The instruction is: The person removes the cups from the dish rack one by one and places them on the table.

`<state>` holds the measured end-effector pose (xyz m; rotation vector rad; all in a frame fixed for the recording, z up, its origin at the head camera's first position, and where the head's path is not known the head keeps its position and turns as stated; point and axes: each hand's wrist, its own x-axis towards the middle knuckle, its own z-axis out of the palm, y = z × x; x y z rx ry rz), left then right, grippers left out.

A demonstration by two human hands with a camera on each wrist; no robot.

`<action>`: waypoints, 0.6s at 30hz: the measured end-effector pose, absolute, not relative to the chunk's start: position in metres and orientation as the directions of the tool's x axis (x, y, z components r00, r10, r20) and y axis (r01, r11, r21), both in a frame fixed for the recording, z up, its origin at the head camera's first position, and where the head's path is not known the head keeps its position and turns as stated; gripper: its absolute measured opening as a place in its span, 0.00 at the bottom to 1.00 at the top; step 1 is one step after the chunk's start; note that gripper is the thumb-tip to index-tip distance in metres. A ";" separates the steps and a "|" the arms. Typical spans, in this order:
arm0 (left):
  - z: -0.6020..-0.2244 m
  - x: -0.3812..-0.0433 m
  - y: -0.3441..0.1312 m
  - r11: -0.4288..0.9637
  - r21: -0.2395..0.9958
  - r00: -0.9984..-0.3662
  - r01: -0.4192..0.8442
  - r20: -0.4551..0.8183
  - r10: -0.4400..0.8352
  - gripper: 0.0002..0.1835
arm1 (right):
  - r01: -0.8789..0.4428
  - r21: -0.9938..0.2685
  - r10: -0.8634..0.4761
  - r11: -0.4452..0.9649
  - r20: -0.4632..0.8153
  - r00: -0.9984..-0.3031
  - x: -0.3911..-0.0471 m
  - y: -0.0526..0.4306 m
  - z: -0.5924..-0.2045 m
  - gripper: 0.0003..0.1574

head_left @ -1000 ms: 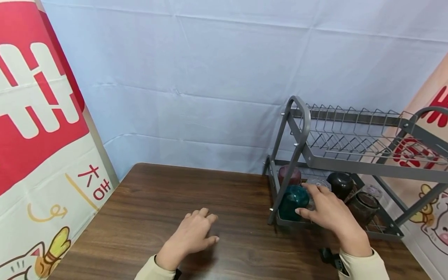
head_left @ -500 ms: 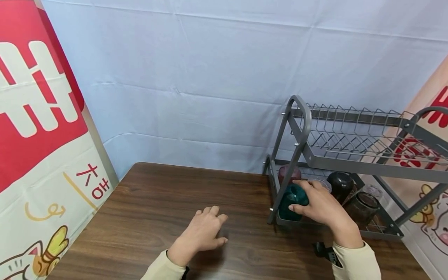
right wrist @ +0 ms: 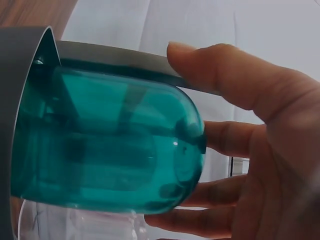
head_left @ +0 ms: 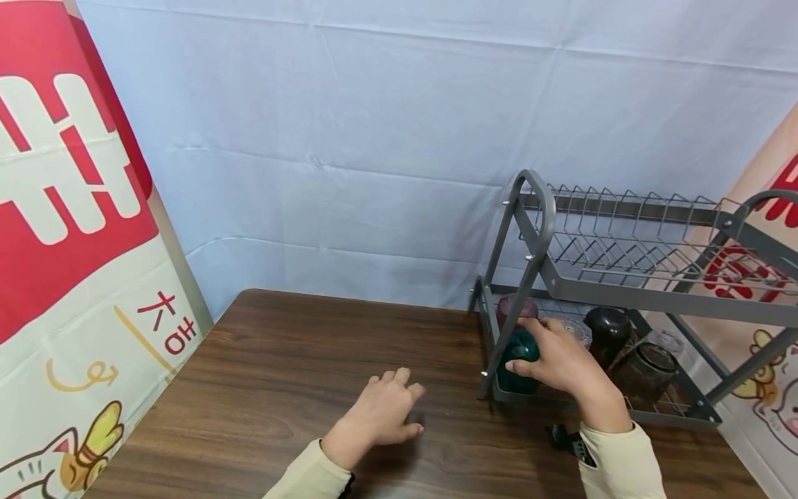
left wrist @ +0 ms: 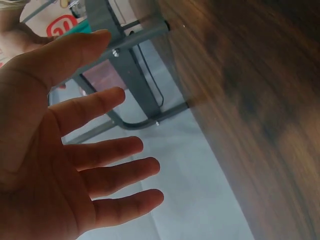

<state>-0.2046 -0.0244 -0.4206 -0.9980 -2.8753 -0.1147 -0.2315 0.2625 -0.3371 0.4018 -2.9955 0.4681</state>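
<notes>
In the head view, a teal see-through glass (head_left: 515, 382) stands upside down at the left end of the rack's lower tier. My right hand (head_left: 564, 360) is spread over it, the thumb at its front side and the fingers reaching behind its top. The right wrist view shows the glass (right wrist: 115, 145) with its rounded base toward my palm; thumb and fingers lie loosely around that end, and firm contact is not visible. Over the table my left hand (head_left: 383, 410) hovers with fingers apart, holding nothing; the left wrist view also shows this hand (left wrist: 65, 150) spread.
A grey two-tier dish rack (head_left: 623, 291) stands at the right, its upper wire tier above my right hand. Beside the teal glass are a pink cup (head_left: 519, 309), a clear glass (head_left: 580, 331), a black cup (head_left: 607, 334) and a brown glass (head_left: 646, 374). Wooden tabletop (head_left: 299, 360) extends left.
My right hand has shifted left, further around the teal glass. The left hand has drifted right, toward the rack. The glass stays in place.
</notes>
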 end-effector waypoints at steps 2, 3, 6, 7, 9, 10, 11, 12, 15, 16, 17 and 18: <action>-0.422 -0.205 -0.021 0.781 0.045 -0.780 0.623 0.113 0.616 0.29 | -0.271 -0.293 -0.247 0.917 0.118 -0.962 -0.233 0.262 -0.339 0.48; -0.423 -0.205 -0.020 0.779 0.047 -0.778 0.625 0.114 0.617 0.29 | -0.273 -0.295 -0.249 0.916 0.117 -0.961 -0.233 0.262 -0.339 0.49; -0.425 -0.207 -0.015 0.777 0.055 -0.776 0.628 0.124 0.619 0.28 | -0.279 -0.300 -0.255 0.912 0.116 -0.960 -0.235 0.261 -0.341 0.49; -0.426 -0.207 -0.014 0.777 0.056 -0.776 0.627 0.126 0.618 0.28 | -0.281 -0.301 -0.256 0.911 0.119 -0.959 -0.235 0.261 -0.341 0.49; -0.427 -0.208 -0.012 0.778 0.060 -0.778 0.626 0.126 0.616 0.28 | -0.284 -0.306 -0.258 0.909 0.123 -0.958 -0.236 0.260 -0.343 0.49; -0.428 -0.208 -0.011 0.778 0.060 -0.778 0.625 0.124 0.616 0.29 | -0.286 -0.307 -0.258 0.908 0.127 -0.958 -0.237 0.260 -0.344 0.49; -0.429 -0.208 -0.010 0.778 0.059 -0.779 0.625 0.120 0.616 0.29 | -0.290 -0.308 -0.260 0.906 0.135 -0.956 -0.238 0.260 -0.345 0.48; -0.430 -0.208 -0.009 0.778 0.059 -0.779 0.625 0.116 0.617 0.29 | -0.292 -0.310 -0.261 0.905 0.139 -0.955 -0.238 0.259 -0.346 0.47; -0.434 -0.208 -0.006 0.776 0.050 -0.775 0.629 0.115 0.621 0.29 | -0.301 -0.313 -0.265 0.901 0.153 -0.952 -0.240 0.259 -0.350 0.44; -0.435 -0.208 -0.005 0.774 0.045 -0.773 0.632 0.117 0.624 0.28 | -0.303 -0.315 -0.266 0.899 0.157 -0.951 -0.241 0.259 -0.351 0.43; -0.436 -0.208 -0.004 0.773 0.039 -0.771 0.634 0.120 0.626 0.28 | -0.306 -0.317 -0.267 0.898 0.162 -0.950 -0.241 0.259 -0.352 0.42; -0.437 -0.208 -0.004 0.772 0.033 -0.769 0.635 0.124 0.627 0.28 | -0.310 -0.318 -0.269 0.896 0.167 -0.949 -0.242 0.259 -0.353 0.41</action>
